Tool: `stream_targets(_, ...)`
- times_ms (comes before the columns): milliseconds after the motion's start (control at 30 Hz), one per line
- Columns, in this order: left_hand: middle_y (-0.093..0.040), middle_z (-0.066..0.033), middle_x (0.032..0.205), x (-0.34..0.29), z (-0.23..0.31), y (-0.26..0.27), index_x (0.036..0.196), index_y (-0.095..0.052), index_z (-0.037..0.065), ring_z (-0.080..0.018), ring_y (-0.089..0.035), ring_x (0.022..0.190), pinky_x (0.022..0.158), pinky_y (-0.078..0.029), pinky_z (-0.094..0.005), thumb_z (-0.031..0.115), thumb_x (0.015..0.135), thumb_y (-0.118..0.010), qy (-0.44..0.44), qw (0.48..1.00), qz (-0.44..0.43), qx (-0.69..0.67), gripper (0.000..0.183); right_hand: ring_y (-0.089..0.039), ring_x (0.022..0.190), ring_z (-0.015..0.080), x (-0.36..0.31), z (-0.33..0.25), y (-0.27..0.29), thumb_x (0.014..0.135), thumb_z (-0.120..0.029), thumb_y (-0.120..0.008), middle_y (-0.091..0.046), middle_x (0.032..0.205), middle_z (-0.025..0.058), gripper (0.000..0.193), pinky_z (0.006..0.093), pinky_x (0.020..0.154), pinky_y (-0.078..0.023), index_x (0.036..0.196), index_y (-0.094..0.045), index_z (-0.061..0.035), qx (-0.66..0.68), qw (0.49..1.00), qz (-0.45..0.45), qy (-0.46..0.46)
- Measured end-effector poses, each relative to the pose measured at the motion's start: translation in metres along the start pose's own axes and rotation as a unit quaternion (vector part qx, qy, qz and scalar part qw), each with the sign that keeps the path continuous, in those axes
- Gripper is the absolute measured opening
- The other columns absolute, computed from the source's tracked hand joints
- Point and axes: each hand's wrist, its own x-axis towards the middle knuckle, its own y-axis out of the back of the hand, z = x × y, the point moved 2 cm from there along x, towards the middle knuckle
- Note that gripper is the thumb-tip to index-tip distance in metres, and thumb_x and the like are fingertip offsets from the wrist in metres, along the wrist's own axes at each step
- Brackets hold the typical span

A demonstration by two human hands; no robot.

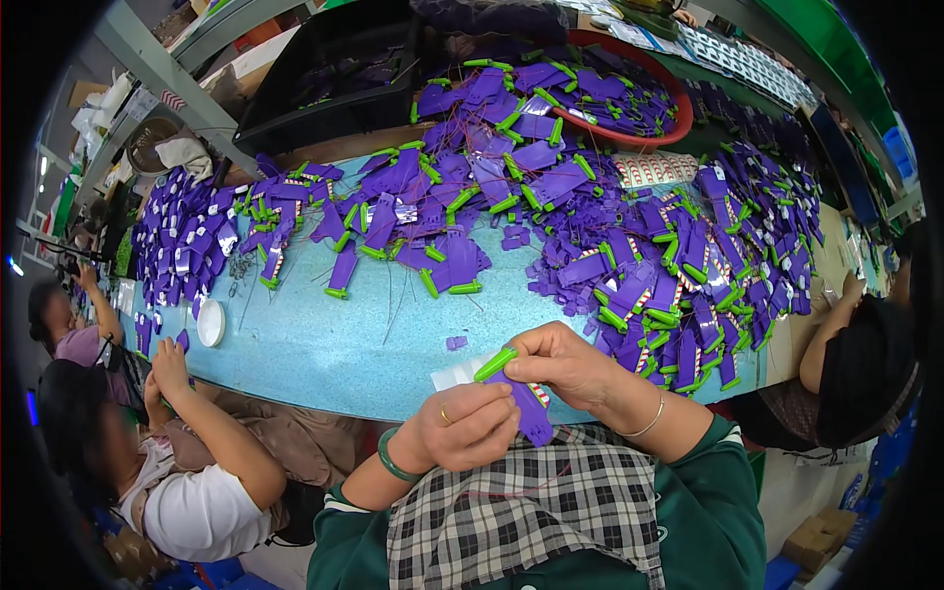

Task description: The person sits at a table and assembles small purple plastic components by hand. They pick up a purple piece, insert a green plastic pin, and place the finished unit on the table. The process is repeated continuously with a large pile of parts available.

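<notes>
Close to my body, at the table's near edge, both hands hold one flat purple plastic piece [534, 423] with a red-and-white striped strip along it. A bright green rounded tube [495, 365] sits at its upper end. My right hand [567, 366] pinches the piece by the green tube, thumb and fingers closed. My left hand [468, 425] has its fingers curled and closed on the piece's left side, hiding part of it. A whitish translucent sheet [454, 375] shows just behind the left fingers; whether it is held or lies on the table I cannot tell.
Heaps of purple pieces with green tubes and thin wires [447, 258] cover the blue table [295, 339]. A red basin [678, 126] and a black crate [258, 133] stand behind, a white round lid or dish [210, 323] at left. Other people work on both sides.
</notes>
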Motion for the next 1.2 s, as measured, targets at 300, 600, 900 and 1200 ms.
stream_targets(300,-0.057,-0.0130,0.097,-0.006,0.006,-0.005,0.087,-0.061,-0.001,-0.0300,-0.064,0.084,0.067,-0.060,-0.0335,-0.004,0.068,-0.068,0.006,1.000,0.009,-0.023,0.020,-0.053,0.056,0.0074,-0.034,0.005,-0.005,0.093,-0.027,-0.059,-0.062,0.066,0.0026,0.032,0.0235,0.056,-0.042,0.072,-0.067,-0.0034,0.010,0.991,-0.029,-0.128)
stream_targets(600,-0.061,-0.0100,0.087,-0.011,-0.010,-0.017,0.092,-0.052,-0.001,-0.0188,-0.063,0.073,0.056,-0.051,-0.0264,-0.001,0.081,-0.060,0.314,0.933,0.064,-0.163,0.014,-0.059,0.076,0.0117,-0.042,0.002,0.029,0.089,-0.016,-0.061,-0.064,0.076,0.0067,0.018,0.0249,0.071,-0.047,0.082,-0.064,0.0012,-0.065,0.993,-0.042,0.093)
stream_targets(900,-0.063,-0.0132,0.088,-0.005,-0.018,-0.025,0.105,-0.044,0.000,-0.0147,-0.064,0.063,0.046,-0.053,-0.0232,0.005,0.093,-0.052,0.622,0.589,0.031,-0.515,0.015,-0.064,0.083,0.0109,-0.029,-0.001,0.030,0.082,-0.005,-0.069,-0.070,0.086,0.0059,0.031,0.0272,0.080,-0.050,0.111,-0.058,0.0025,-0.206,0.971,0.020,0.119)
stream_targets(1200,-0.060,-0.0095,0.083,0.007,-0.013,-0.029,0.100,-0.042,0.000,-0.0138,-0.064,0.059,0.044,-0.052,-0.0216,0.004,0.092,-0.053,0.618,0.593,-0.037,-0.515,0.014,-0.064,0.080,0.0097,-0.030,-0.002,0.028,0.077,-0.006,-0.074,-0.069,0.083,0.0049,0.029,0.0275,0.077,-0.052,0.101,-0.059,0.0010,-0.212,0.977,0.002,0.002)
